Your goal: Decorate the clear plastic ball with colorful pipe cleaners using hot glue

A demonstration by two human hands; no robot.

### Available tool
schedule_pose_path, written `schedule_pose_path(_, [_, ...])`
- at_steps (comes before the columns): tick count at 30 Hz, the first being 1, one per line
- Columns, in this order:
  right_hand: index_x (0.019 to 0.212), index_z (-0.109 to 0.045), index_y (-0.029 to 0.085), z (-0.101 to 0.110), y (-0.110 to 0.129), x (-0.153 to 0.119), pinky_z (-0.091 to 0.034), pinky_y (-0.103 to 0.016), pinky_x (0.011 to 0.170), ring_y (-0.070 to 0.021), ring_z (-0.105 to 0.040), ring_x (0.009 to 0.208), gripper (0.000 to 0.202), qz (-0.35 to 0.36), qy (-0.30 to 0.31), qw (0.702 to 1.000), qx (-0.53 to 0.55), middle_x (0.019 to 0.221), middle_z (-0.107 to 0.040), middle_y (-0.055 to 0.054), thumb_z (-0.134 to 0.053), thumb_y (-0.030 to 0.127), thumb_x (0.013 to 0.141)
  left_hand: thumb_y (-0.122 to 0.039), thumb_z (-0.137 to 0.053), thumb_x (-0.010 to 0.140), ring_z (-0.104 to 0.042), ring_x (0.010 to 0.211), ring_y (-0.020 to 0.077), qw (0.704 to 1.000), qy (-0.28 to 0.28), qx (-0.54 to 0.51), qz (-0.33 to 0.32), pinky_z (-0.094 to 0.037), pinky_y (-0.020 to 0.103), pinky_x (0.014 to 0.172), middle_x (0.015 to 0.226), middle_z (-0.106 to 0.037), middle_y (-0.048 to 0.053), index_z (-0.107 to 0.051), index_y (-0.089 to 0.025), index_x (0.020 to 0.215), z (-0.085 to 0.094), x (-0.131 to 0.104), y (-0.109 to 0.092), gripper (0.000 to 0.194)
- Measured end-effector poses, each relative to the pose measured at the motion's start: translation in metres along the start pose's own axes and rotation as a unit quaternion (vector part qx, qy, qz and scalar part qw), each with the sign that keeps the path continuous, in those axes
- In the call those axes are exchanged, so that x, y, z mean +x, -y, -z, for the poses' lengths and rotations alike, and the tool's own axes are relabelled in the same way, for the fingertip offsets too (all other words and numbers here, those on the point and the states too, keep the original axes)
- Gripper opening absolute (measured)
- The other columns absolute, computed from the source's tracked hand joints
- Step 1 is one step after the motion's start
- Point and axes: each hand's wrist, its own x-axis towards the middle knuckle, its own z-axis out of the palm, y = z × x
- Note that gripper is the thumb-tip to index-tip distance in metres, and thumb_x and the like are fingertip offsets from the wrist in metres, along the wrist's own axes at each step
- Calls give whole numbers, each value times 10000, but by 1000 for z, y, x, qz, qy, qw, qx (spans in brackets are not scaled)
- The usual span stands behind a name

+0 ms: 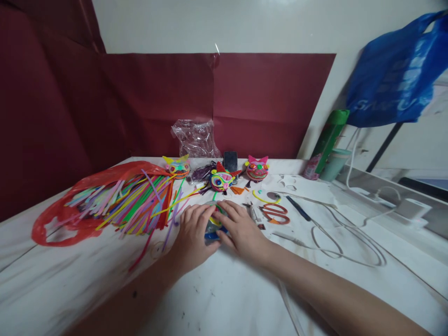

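Both hands meet around a small rounded craft piece (214, 224) with blue, yellow and pink on it, low over the white table (217, 298). My left hand (194, 233) curves round its left side, fingers bent over the top. From the right, my right hand (240, 228) wraps it, with fingertips on its upper face. Much of the piece is hidden beneath the fingers. Just behind stand three decorated animal-like heads: one with red horns (221, 180), a yellow-eared one (178, 167) and a pink-eared one (257, 168).
Colourful pipe cleaners (140, 200) spill from a red plastic bag (45, 228) at left. Orange-handled scissors (276, 213), a glue tube (257, 215), a dark-handled tool (298, 208) and looping cables (336, 252) lie at right. A phone (230, 161) and clear plastic (198, 138) are behind.
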Motion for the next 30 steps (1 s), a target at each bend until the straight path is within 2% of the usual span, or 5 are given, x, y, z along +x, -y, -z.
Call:
schedule_pose_path(7, [1256,-564,118,-1,-3,3,-433,-507,946,-329,-437,1237,374,7,6,1000,-24,1337,-557,-155,-507,251,911,-149,-588,729,-481,1234,279,975,-11,-204,89,-384,473,1053,1294,-515,132,-375,-194,1311,4,0,15,621])
schedule_pose_path(10, [1259,-563,138,-1,-5,4,-423,-509,953,-322,-433,1242,370,-2,1,1000,-12,1345,-554,-144,-509,247,910,-123,-553,750,-472,1249,270,971,-48,-200,125,-365,484,1071,1295,-514,129,-401,-186,1284,4,-1,22,559])
schedule_pose_path(14, [1259,-562,151,-3,-8,4,-423,-526,947,-329,-443,1225,365,0,1,1000,2,1336,-563,-139,-499,255,915,-92,-536,758,-517,1173,259,989,-76,-113,64,-421,468,1022,1188,-570,108,-452,-197,1242,6,-1,20,502])
schedule_pose_path(19, [1272,-551,171,-5,-10,3,-435,-529,931,-327,-460,1208,380,4,-5,1000,7,1328,-568,-139,-507,241,901,-164,-596,770,-433,1270,289,997,5,-65,-33,-386,485,1060,1282,-548,116,-387,-198,1329,6,-2,14,598])
schedule_pose_path(30, [1225,-547,175,-5,-22,-2,-446,-517,962,-287,-510,1160,344,-54,-79,990,100,1255,-589,-159,-519,244,889,-180,-644,727,-480,1220,293,995,12,-92,-23,-397,487,1034,1267,-552,138,-415,-189,1292,0,0,12,610])
